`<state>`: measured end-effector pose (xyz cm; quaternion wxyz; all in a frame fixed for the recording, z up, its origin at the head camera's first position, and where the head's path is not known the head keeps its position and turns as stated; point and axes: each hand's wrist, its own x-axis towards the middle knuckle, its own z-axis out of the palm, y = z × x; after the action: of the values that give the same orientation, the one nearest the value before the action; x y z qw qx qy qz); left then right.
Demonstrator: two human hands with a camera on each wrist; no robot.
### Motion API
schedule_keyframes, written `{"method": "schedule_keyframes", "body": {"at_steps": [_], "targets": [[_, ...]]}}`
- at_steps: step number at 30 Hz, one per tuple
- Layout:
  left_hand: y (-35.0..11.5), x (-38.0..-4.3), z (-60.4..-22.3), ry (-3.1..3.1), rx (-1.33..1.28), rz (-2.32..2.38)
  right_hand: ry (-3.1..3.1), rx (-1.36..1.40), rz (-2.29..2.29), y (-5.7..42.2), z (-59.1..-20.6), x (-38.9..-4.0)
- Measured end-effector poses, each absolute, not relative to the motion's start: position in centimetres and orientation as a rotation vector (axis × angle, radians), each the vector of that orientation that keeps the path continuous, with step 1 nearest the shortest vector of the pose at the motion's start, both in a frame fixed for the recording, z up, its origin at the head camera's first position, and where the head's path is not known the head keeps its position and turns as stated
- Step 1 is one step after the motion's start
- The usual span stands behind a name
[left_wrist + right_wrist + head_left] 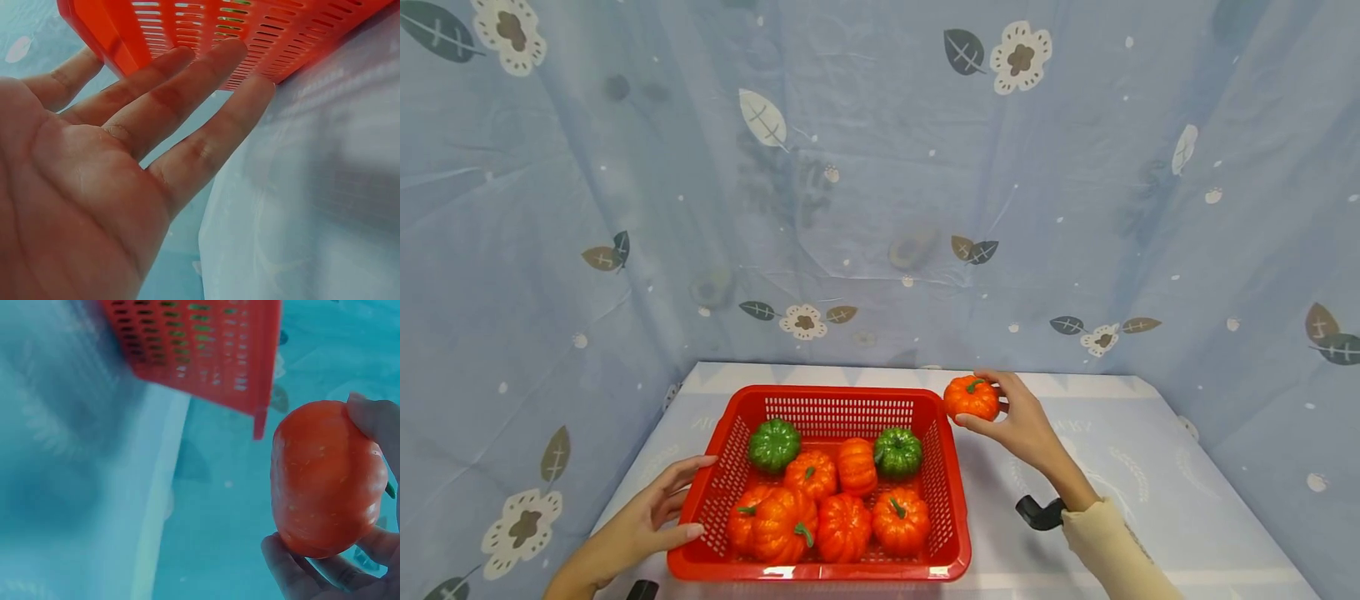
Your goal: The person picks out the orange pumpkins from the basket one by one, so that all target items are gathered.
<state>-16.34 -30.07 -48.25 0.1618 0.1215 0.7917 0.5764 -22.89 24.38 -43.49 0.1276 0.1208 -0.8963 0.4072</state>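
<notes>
My right hand (1022, 423) grips a small orange pumpkin (972, 398) between thumb and fingers, raised beside the basket's back right corner. In the right wrist view, the pumpkin (328, 478) shows its smooth underside, apart from the basket wall. My left hand (643, 521) is at the left side of the red plastic basket (820, 571), its thumb and fingers at the rim. Nearly straight fingers (181, 94) lie against the slotted wall in the left wrist view. Inside the basket sit several orange pumpkins (844, 527) and two green ones, one at the left (774, 445) and one at the right (898, 452).
The basket stands on a table with a pale patterned cover (1120, 467). A blue curtain (880, 183) with leaf and flower prints surrounds the table at the back and sides. A black curved piece (1040, 512) sits by my right wrist.
</notes>
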Motion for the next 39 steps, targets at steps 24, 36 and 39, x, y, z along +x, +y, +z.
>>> {"method": "schedule_keyframes", "body": {"at_steps": [24, 36, 39], "targets": [[-30.3, -16.2, -48.2, 2.225, 0.345, 1.663, -2.709, 0.027, 1.163, 29.5, -51.0, -24.7], [-30.3, -16.2, -48.3, 2.145, 0.332, 1.702, -2.75, -0.055, 1.19, 30.7, -52.6, -25.5], [-30.2, -16.3, -48.3, 2.149, 0.341, 1.704, -2.762, -0.059, 1.181, 30.8, -52.6, -25.5]]}}
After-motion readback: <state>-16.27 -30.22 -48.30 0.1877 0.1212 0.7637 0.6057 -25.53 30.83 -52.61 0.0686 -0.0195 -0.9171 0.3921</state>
